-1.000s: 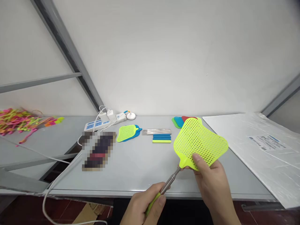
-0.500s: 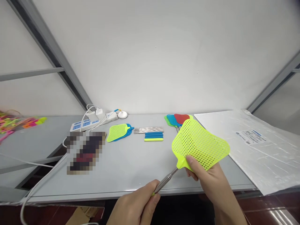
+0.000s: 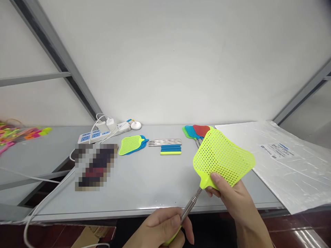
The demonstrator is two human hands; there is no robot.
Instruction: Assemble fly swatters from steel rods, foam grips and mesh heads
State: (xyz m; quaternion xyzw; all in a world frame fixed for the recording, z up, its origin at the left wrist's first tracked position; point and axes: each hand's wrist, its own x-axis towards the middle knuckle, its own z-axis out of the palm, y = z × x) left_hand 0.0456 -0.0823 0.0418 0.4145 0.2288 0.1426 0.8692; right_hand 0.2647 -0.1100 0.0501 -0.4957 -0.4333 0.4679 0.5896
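Observation:
A yellow-green fly swatter (image 3: pixel 223 158) with a perforated head spans both my hands over the table's front edge. My right hand (image 3: pixel 230 194) pinches the lower part of the head, thumb on top. Around the lower end of the metal rod and its yellow-green grip is my left hand (image 3: pixel 165 227), its fingers wrapped. Loose swatter heads (image 3: pixel 130 144), yellow-green over blue, lie to the left on the table. Beside them are several metal rods (image 3: pixel 164 142) and blue and yellow-green grip sleeves (image 3: pixel 170 149). Behind the held head, swatters with red, blue and green heads (image 3: pixel 201 131) lie partly hidden.
A white power strip (image 3: pixel 103 134) with plugs and cables sits at the back left, near a round white device (image 3: pixel 136 125). A pixelated patch covers something below it. White wrapped sheeting (image 3: pixel 284 172) covers the right side. Brightly coloured pieces (image 3: pixel 23 136) lie far left.
My left hand has shifted right and its grip has changed, with fingers now showing beyond the rod. The swatter has moved slightly right; my right hand still pinches its head.

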